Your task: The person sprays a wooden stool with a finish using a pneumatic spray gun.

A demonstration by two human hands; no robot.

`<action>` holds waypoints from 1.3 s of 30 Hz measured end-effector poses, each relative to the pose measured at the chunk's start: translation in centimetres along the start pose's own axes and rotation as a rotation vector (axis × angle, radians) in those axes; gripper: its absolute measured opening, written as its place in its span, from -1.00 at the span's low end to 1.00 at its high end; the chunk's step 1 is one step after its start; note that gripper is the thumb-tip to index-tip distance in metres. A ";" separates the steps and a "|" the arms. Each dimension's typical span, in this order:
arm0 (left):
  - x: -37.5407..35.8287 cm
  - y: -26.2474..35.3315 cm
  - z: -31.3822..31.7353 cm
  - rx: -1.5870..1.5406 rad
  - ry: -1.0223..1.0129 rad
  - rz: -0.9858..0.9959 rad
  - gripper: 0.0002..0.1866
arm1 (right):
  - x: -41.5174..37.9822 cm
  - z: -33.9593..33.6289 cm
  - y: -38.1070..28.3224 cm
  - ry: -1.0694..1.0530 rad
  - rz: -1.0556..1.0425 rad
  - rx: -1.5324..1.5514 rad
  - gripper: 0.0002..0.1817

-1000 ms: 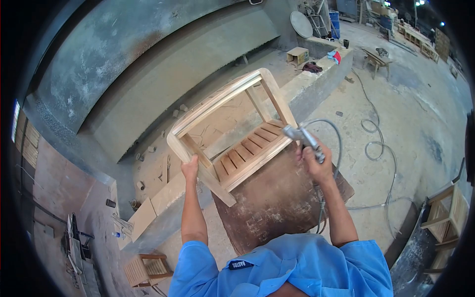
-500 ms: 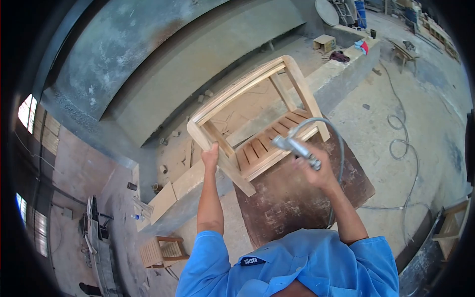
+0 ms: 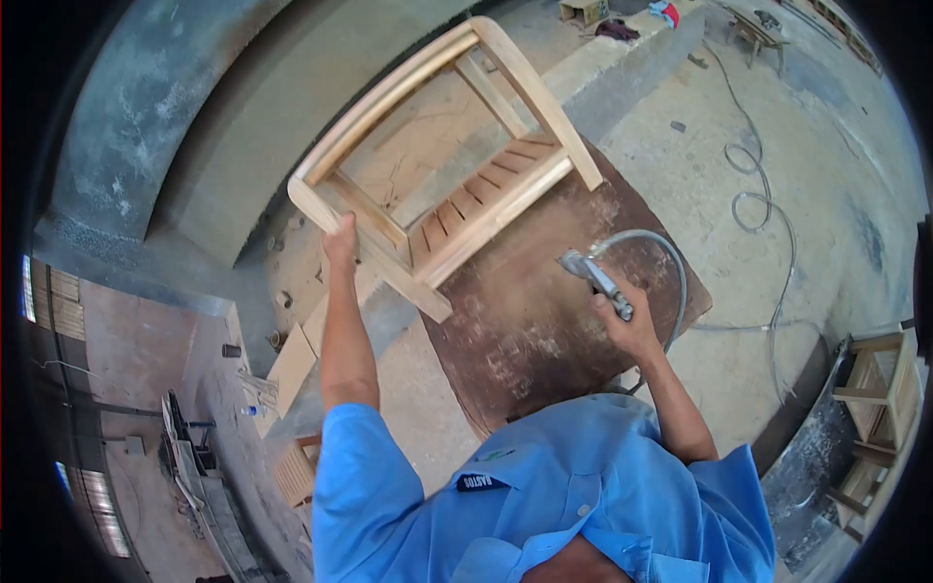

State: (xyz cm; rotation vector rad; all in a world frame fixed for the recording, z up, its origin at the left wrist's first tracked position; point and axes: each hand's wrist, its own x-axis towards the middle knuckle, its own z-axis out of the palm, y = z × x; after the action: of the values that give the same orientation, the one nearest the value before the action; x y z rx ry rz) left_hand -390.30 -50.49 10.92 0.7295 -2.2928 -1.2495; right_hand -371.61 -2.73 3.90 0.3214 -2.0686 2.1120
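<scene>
A pale wooden frame with a slatted shelf is tilted over the far side of a worn brown board. My left hand is closed around its near left leg. In my right hand is a metal spray gun, held above the board with its nozzle pointing toward the frame, apart from it. A grey hose curves from the gun down beside my right wrist.
A low concrete wall runs behind the frame, with cloths on top. Hose coils lie on the floor at right. Wooden frames stand at the right edge. A small slatted wooden piece is at lower left.
The wooden frame, held in my left hand, has moved left and away from my body. The gap between it and the spray gun has widened. The whole view has shifted too.
</scene>
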 end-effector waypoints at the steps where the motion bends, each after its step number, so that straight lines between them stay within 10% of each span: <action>1: 0.7 0.2 -0.2 0.036 -0.032 -0.087 -0.28 | -1.1 -0.2 0.8 -0.014 0.018 0.003 -0.49; 17: 1.9 2.6 -1.5 0.171 -0.154 -0.297 -0.09 | -3.7 8.4 2.7 -0.307 0.159 0.154 -0.48; 30: 3.3 1.8 -1.6 0.149 -0.106 -0.351 -0.09 | 0.9 -3.8 5.7 0.431 -0.047 0.042 -0.49; 39: 3.1 1.7 -1.7 0.197 -0.056 -0.329 -0.08 | -1.5 0.0 4.2 0.037 0.058 0.076 -0.49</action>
State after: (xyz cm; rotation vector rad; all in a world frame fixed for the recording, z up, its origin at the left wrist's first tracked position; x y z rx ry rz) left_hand -392.10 -52.70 13.59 1.1961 -2.4349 -1.2008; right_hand -371.34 -2.80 -0.56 0.2328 -2.0039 2.2166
